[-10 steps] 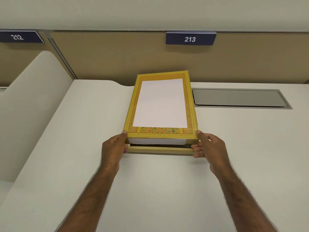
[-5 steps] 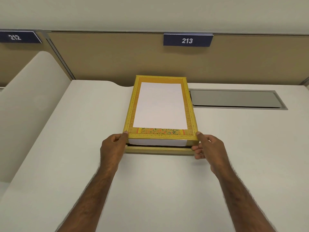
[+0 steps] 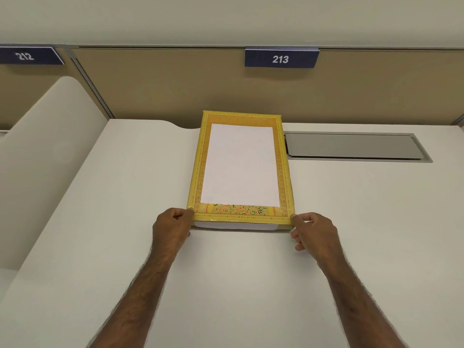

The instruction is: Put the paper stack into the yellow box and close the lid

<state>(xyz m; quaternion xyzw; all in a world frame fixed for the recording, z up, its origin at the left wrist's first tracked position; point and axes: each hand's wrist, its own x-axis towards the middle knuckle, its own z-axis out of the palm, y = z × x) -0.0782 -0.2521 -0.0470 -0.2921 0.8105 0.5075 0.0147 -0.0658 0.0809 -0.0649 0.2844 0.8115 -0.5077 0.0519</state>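
Head cam, looking down over both forearms. The yellow box [image 3: 241, 169] is lying flat on the white bench [image 3: 113, 222], long side running away from the person, far end near the tan partition [image 3: 163, 86].

The lid [image 3: 240, 116] is sitting over the box, and both hands are gripping its near corners. The left hand [image 3: 172, 228] is curled, thumb and fingers pinching the near-left corner of the lid. The right hand [image 3: 313, 233] is doing the same at the near-right corner, thumb on top, fingers tucked beneath the edge. Holding at both corners is prob. keeping the lid square to the base so it's seating evenly w/o skewing.

Along the near edge a thin white strip is showing under the lid's front lip — looks like the paper stack [image 3: 236, 225] or a white face of the box; can't say which for sure. So my read: paper's already inside, closing step is nearly done, lid looking down or almost down. No gap is clearly showing.

Materials now. The lid is glossy, prob. wrapped card w/ a plastic-like sheen catching light at the corners. Yellow-gold border w/ fine dotted trim, a floral band in red, green and orange across the near end, and a plain matte white panel [image 3: 239, 164] filling the middle. Shape: shallow, rectangular, crisp corners.

The bench is smooth and matte, w/ a grey recessed cable flap [image 3: 351, 146] just right of the box. A blue "213" sign [image 3: 281, 58] is hanging on the partition above; "212" [image 3: 25, 56] further left.
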